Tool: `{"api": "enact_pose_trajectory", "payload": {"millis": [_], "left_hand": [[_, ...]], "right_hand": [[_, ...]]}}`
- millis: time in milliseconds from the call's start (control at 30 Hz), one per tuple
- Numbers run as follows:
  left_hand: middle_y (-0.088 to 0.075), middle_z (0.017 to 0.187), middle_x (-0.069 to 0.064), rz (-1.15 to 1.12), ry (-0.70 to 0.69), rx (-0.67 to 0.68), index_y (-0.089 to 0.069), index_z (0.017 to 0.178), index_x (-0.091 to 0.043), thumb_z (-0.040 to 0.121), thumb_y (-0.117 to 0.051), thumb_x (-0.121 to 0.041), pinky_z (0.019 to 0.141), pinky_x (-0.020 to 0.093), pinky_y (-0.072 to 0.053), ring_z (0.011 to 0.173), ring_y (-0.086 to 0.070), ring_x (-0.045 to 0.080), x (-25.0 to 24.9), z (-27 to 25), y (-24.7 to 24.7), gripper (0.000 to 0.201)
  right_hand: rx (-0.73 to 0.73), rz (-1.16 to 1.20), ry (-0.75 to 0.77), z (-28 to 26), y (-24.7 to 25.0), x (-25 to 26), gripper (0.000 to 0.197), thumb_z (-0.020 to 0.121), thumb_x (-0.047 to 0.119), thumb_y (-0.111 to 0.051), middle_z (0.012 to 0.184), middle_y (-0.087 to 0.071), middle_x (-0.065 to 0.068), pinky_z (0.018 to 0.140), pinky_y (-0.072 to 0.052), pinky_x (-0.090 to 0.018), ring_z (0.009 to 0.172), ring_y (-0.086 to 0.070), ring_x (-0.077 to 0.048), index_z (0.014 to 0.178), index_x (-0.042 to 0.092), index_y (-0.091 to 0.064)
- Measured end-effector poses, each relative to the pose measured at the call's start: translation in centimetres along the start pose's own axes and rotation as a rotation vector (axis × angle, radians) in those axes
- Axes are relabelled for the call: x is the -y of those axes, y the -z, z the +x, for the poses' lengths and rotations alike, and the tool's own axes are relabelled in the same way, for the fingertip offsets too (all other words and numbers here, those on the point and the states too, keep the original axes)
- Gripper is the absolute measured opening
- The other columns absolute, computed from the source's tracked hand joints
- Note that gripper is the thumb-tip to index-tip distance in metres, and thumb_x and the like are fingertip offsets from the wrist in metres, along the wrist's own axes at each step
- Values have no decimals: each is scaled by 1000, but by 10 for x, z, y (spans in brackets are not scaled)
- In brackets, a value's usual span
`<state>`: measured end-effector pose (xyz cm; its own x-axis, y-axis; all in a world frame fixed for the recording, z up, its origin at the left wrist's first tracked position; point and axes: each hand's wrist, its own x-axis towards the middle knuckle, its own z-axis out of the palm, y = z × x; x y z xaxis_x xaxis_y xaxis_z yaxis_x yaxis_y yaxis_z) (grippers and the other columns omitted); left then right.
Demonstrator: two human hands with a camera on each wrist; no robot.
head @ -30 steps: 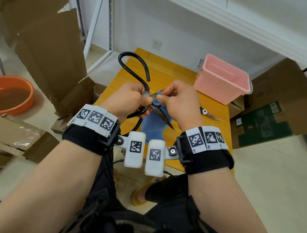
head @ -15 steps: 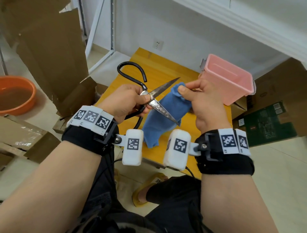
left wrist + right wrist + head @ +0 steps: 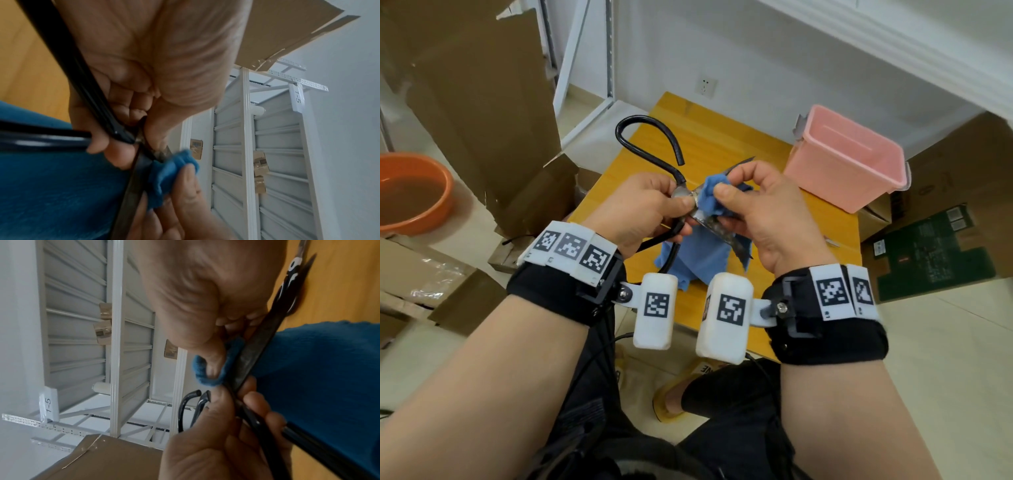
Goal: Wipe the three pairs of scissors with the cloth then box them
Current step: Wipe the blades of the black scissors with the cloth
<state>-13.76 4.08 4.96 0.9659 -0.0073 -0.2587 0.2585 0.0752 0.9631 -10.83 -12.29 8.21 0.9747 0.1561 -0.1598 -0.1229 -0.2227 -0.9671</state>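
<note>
My left hand (image 3: 654,205) grips a large pair of scissors (image 3: 650,144) with black loop handles at the pivot, held above the yellow table (image 3: 722,144). The blades stand apart. My right hand (image 3: 750,202) pinches the blue cloth (image 3: 709,195) around the upper blade close to the pivot; the rest of the cloth (image 3: 702,260) hangs down. In the left wrist view the cloth (image 3: 170,170) bunches against the blade under a right thumb. In the right wrist view the cloth (image 3: 207,369) wraps my thumb against the dark blade (image 3: 259,350). A second pair of scissors (image 3: 294,272) lies on the table.
A pink plastic box (image 3: 852,161) stands open at the table's far right. Cardboard boxes (image 3: 945,219) crowd the floor on the right, a tall cardboard sheet (image 3: 482,102) and an orange basin (image 3: 410,192) on the left. White shelving (image 3: 257,162) stands behind.
My right hand has brought the cloth back from the blade tips to the pivot, close against my left hand. The scissors' handles have tilted a little higher.
</note>
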Motion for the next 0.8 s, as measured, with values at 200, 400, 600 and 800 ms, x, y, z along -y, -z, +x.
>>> {"api": "enact_pose_trajectory", "payload": {"millis": [200,400,600,800], "left_hand": [[-68,74,14,42,-21,45,-59,82,-6,96,-60,-7,56,30,-58,58,-66,18,0,0,-3,14],[-68,78,15,66,-43,63,-56,89,-5,97,-57,-4,54,28,-55,55,-64,16,-1,1,-6,8],[-69,79,16,79,-69,48,-57,95,-1,96,-58,-3,53,29,-55,57,-65,17,2,0,-8,3],[-69,74,12,75,-71,50,-57,92,-2,96,-57,-3,51,27,-54,56,-65,16,-1,-1,-11,5]], "right_hand": [[-76,-69,86,0,-11,-11,41,81,-13,-70,90,-58,-10,75,-60,-44,84,-60,-24,74,19,-45],[-188,-40,76,3,-13,-17,46,83,-4,-72,75,-45,-4,69,-53,-45,72,-47,-18,70,22,-35],[-281,-176,141,6,-15,-24,44,84,11,-74,70,-40,1,63,-48,-44,66,-41,-17,70,23,-34],[-333,-201,170,9,-11,-23,36,93,18,-65,76,-41,3,68,-43,-42,70,-40,-15,74,25,-35]]}}
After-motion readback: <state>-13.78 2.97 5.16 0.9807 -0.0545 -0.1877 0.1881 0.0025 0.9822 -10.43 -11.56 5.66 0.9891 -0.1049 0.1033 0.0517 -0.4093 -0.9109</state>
